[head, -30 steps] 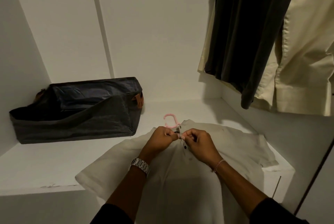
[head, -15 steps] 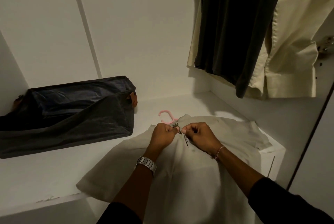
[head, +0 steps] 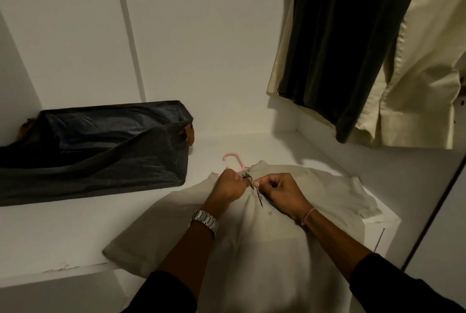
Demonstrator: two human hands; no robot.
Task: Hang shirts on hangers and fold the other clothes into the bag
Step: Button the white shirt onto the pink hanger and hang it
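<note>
A pale beige polo shirt (head: 264, 249) lies spread on the white shelf (head: 50, 237), its lower part hanging over the front edge. A pink hanger (head: 233, 160) sits inside it, with only the hook showing above the collar. My left hand (head: 229, 187) pinches the left side of the collar placket. My right hand (head: 280, 190) pinches the right side, fingertips almost meeting over the buttons. A dark grey fabric bag (head: 95, 151) stands open on the shelf to the left.
A dark shirt (head: 348, 42) and a cream shirt (head: 423, 80) hang at the upper right, over the shelf's right side. White closet walls close in at the back and left. A dark door edge (head: 433, 206) runs along the right.
Both hands keep working at the collar placket with small finger movements. The view has shifted slightly; the shirt, hanger and bag stay where they were.
</note>
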